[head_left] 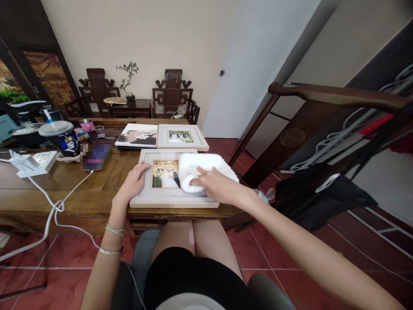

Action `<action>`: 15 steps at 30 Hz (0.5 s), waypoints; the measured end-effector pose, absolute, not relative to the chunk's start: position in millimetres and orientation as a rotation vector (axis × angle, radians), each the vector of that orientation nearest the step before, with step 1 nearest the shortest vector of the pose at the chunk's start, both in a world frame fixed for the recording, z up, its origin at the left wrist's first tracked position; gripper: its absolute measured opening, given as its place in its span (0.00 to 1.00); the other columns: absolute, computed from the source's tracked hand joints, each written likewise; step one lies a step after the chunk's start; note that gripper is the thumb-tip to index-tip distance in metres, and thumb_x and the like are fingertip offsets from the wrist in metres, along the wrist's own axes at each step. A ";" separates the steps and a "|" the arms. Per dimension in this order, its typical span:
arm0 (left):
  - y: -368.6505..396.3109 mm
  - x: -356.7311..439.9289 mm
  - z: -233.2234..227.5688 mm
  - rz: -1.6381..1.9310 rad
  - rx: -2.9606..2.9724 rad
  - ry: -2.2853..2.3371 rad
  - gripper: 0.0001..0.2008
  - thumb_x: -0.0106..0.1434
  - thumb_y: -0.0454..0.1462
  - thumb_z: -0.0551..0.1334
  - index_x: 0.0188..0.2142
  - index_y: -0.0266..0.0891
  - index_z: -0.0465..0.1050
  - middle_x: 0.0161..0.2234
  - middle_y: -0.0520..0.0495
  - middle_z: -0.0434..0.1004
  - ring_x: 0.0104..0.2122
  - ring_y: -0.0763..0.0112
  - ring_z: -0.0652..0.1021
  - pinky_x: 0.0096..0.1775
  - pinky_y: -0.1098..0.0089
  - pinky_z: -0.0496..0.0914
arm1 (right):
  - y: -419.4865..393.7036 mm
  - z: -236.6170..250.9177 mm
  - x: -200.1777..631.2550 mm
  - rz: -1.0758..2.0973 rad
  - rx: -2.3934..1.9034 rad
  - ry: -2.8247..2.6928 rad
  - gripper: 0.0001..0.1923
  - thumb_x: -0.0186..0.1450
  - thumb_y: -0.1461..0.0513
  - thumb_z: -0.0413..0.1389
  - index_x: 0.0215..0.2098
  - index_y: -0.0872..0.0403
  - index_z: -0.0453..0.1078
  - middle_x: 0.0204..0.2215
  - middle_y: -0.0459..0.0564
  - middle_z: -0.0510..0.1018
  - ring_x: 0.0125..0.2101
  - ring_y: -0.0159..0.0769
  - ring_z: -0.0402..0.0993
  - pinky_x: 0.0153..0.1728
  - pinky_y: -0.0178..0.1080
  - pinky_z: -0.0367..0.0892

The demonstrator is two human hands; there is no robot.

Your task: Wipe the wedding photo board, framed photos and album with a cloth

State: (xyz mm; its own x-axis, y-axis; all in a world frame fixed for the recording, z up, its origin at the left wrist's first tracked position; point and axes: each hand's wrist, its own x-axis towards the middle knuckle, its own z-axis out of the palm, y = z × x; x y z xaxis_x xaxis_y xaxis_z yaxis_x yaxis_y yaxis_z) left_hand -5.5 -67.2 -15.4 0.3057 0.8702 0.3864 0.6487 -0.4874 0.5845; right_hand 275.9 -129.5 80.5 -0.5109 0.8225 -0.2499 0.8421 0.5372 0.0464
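A light wooden picture frame [174, 199] lies flat at the table's front edge, with a small wedding photo [161, 174] in its middle. My left hand [134, 181] rests on the frame's left side, fingers stretched out over its edge. Folded white cloth [206, 163], fluffy like a towel, covers the right part of the frame and the photo's right edge. My right hand [215, 184] grips this cloth from the near side, pressing it on the frame; some fingertips are tucked into its fold.
Behind lie a second picture frame [200, 140] and a photo book [138, 129]. Leftward on the table [112, 185] are a phone [96, 157] on a white cable, a lidded cup [61, 137] and a power strip [40, 163]. A wooden chair [287, 129] stands at the right.
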 end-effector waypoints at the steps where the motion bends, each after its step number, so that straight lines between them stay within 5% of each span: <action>1: -67.4 -5.5 -15.2 0.975 2.262 1.369 0.22 0.65 0.32 0.48 0.54 0.35 0.70 0.58 0.41 0.71 0.64 0.62 0.62 0.65 0.55 0.54 | -143.4 85.4 273.3 -0.166 1.342 2.538 0.35 0.53 0.80 0.44 0.54 0.54 0.71 0.46 0.61 0.78 0.62 0.53 0.59 0.53 0.52 0.61; 6: -67.0 -6.6 -15.1 0.976 2.271 1.356 0.21 0.65 0.32 0.48 0.55 0.37 0.70 0.58 0.42 0.71 0.64 0.62 0.62 0.65 0.54 0.54 | -171.3 95.4 264.0 -0.250 1.268 2.604 0.33 0.53 0.79 0.45 0.51 0.54 0.73 0.45 0.60 0.79 0.59 0.53 0.65 0.50 0.47 0.64; 15: -68.9 -6.8 -13.9 0.956 2.256 1.349 0.22 0.65 0.32 0.48 0.55 0.36 0.70 0.59 0.42 0.70 0.65 0.63 0.61 0.65 0.55 0.54 | -79.5 51.8 267.5 -0.008 1.542 2.671 0.35 0.57 0.76 0.45 0.63 0.58 0.59 0.56 0.64 0.71 0.66 0.54 0.47 0.57 0.59 0.52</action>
State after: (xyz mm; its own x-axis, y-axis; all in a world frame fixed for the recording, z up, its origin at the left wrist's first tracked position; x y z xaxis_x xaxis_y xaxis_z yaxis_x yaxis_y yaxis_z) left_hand -6.8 -68.9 -13.9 0.3214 0.8706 0.3724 0.6398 -0.4896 0.5924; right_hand 267.5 -79.5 51.8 -0.4988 0.8651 -0.0524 0.8654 0.5005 0.0239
